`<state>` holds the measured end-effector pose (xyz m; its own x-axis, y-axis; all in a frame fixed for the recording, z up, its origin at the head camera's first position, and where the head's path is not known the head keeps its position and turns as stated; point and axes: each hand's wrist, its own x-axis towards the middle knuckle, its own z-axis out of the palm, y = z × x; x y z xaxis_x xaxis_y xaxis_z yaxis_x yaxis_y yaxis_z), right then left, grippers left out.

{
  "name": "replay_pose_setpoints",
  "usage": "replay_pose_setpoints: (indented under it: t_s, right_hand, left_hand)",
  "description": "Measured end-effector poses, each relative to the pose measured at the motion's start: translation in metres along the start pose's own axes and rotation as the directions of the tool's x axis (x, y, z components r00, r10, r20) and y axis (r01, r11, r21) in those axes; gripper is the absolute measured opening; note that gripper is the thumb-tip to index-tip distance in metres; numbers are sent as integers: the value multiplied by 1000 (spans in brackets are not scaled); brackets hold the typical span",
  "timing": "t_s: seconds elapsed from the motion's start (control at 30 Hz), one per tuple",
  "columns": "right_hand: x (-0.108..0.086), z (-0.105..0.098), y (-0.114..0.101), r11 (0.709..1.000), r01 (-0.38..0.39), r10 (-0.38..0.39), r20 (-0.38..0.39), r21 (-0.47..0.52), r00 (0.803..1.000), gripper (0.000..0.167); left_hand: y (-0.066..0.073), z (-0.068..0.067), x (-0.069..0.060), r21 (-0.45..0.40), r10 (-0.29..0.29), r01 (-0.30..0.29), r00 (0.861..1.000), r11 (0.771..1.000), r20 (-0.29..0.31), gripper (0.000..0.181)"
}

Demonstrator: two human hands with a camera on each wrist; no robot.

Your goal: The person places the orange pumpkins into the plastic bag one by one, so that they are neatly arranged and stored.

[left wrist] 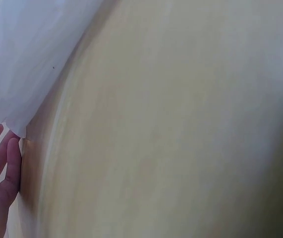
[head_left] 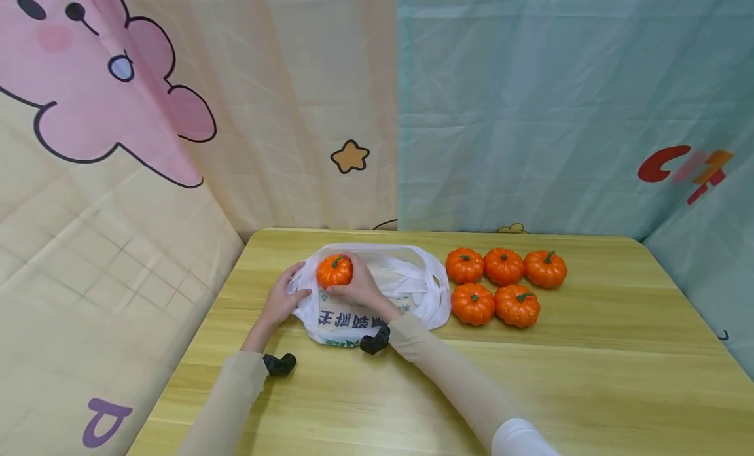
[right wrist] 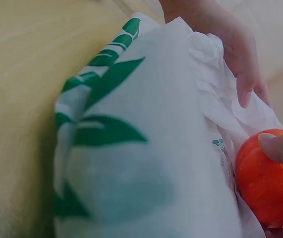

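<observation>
A white plastic bag (head_left: 438,292) with green leaf prints lies spread with its mouth open on the table. My right hand (head_left: 365,289) grips a small orange pumpkin (head_left: 334,271) with a green stem at the bag's left part. In the right wrist view, the thumb presses on the pumpkin (right wrist: 265,178) beside the white plastic (right wrist: 176,124). My left hand (head_left: 283,298) holds the bag's left edge, its thumb over the rim. The left wrist view shows fingers of the left hand (left wrist: 2,173) at the plastic (left wrist: 32,54), partly cut off by the frame.
To the right of the bag stand several more orange pumpkins (head_left: 503,266) in two rows on the wooden table (head_left: 530,384). Inside the bag lies a printed sheet or package (head_left: 347,315) with dark characters. Patterned curtains (head_left: 306,116) hang behind the table and at its sides.
</observation>
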<state>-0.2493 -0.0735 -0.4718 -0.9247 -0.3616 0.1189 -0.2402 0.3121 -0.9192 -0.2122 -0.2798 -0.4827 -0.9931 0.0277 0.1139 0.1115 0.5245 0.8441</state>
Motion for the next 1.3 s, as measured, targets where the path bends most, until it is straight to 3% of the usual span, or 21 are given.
replay_pose_setpoints:
  t_s: [0.37,0.87,1.3]
  right_hand:
    - [-2,3,7,996,-17,10,-83,-89,996,80]
    - [-1,4,6,996,-36,30,-68,-85,997,79]
    - [-7,-9,-5,981,-52,46,-34,-187,998,92]
  left_hand:
    - [3,0,2,19,-14,13,1000,1000,13,64]
    - [4,1,0,29,-29,29,1000,999,5,64]
    - [0,-1,1,21,-43,42,999,999,6,64]
